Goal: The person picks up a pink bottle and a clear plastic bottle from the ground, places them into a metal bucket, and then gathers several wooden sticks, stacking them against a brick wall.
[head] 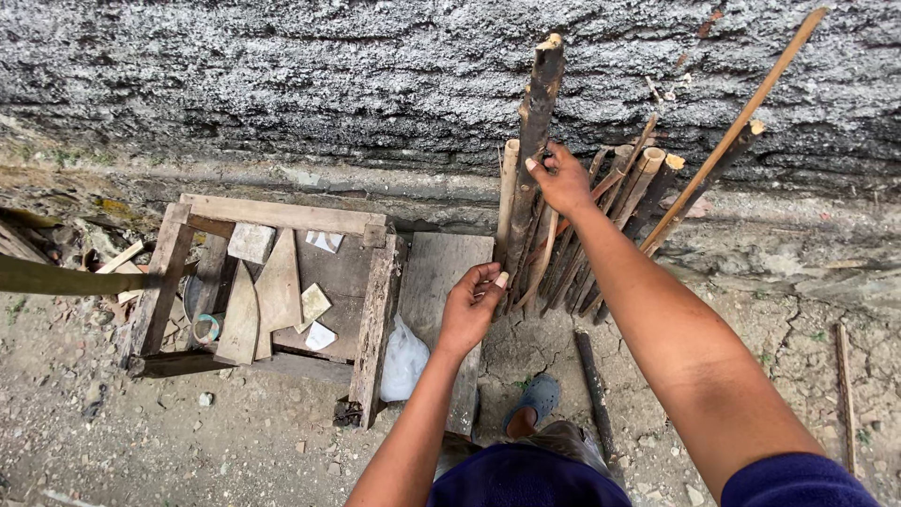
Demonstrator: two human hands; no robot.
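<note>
Your right hand [561, 180] grips a dark stick [533, 141] in the bundle of sticks [601, 225] leaning upright against the rough wall [282, 75], so they stay standing. Your right arm stretches out nearly straight. Your left hand [471, 308], elbow bent, pinches a thin stick [544, 258] low down, above the wooden board [434, 268] beside the crate [375, 310].

Head-worn view, steeply down, toward wall [282, 75]

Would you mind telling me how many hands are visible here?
2: the right hand grips a dark stick leaning on the wall; the left hand is lower, by the bundle's base.
</note>
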